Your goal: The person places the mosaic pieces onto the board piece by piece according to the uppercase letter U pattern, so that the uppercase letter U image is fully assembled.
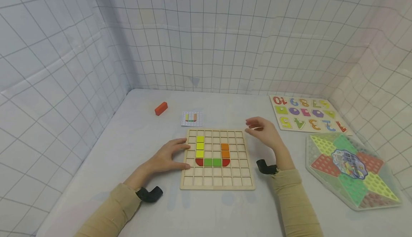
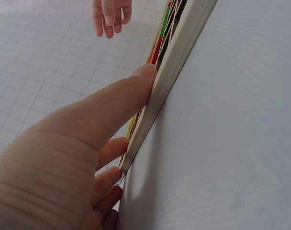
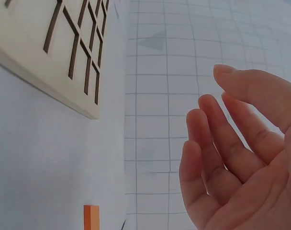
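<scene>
A wooden grid board (image 1: 208,177) lies flat, with its left edge under my left hand (image 1: 164,157). That hand's thumb (image 2: 112,103) and fingers, spread apart, touch the edge without curling round it. On the board, yellow squares (image 1: 200,146) form a left column and two orange squares (image 1: 225,150) stand in a right column. Two green squares (image 1: 212,162) lie between rounded red corner pieces (image 1: 226,162) at the bottom. Above the board's far right corner, my right hand (image 1: 264,132) hovers with fingers loosely bent and nothing in them.
Behind the board lies a small card (image 1: 192,118) printed with a similar coloured shape. A red-orange block (image 1: 161,108) rests at the back left. To the right are a number puzzle (image 1: 302,113) and a star-patterned game board (image 1: 351,171). An orange block (image 3: 91,218) shows in the right wrist view.
</scene>
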Demonstrator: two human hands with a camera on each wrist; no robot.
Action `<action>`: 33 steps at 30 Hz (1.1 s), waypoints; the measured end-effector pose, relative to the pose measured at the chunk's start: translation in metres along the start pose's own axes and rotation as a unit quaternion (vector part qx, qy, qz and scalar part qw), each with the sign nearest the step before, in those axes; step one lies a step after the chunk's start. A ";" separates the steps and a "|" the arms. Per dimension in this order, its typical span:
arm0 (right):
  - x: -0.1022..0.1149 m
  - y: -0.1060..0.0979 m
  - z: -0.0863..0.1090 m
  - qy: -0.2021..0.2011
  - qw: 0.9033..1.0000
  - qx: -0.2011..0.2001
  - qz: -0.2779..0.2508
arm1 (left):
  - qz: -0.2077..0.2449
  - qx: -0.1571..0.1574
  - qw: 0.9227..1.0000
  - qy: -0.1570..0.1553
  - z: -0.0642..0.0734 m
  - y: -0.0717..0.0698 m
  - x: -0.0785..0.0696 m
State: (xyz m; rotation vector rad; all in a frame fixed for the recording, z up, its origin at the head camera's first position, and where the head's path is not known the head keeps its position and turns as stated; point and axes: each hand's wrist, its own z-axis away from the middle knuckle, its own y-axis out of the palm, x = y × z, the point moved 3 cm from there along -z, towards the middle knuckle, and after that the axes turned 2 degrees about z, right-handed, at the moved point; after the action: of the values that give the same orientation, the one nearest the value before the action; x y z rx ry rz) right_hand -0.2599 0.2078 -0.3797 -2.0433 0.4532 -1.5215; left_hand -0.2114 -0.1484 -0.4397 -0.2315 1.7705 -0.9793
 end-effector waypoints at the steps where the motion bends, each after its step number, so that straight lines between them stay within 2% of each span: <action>1: -0.001 -0.002 0.000 0.000 1.000 -0.004 0.000 | 0.000 0.000 1.000 -0.001 0.000 0.000 0.000; 16: -0.018 -0.021 0.003 0.026 0.998 -0.046 -0.019 | -0.008 -0.004 1.000 0.004 0.000 0.000 0.000; 33: -0.034 -0.023 0.007 0.074 0.995 -0.072 -0.013 | -0.017 -0.006 1.000 0.014 0.001 0.000 -0.002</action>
State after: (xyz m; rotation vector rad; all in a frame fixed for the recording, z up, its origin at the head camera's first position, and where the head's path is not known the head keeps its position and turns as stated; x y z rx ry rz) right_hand -0.2648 0.2473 -0.3935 -2.0585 0.6112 -1.7093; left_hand -0.2101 -0.1482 -0.4384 -0.2564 1.8036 -1.0013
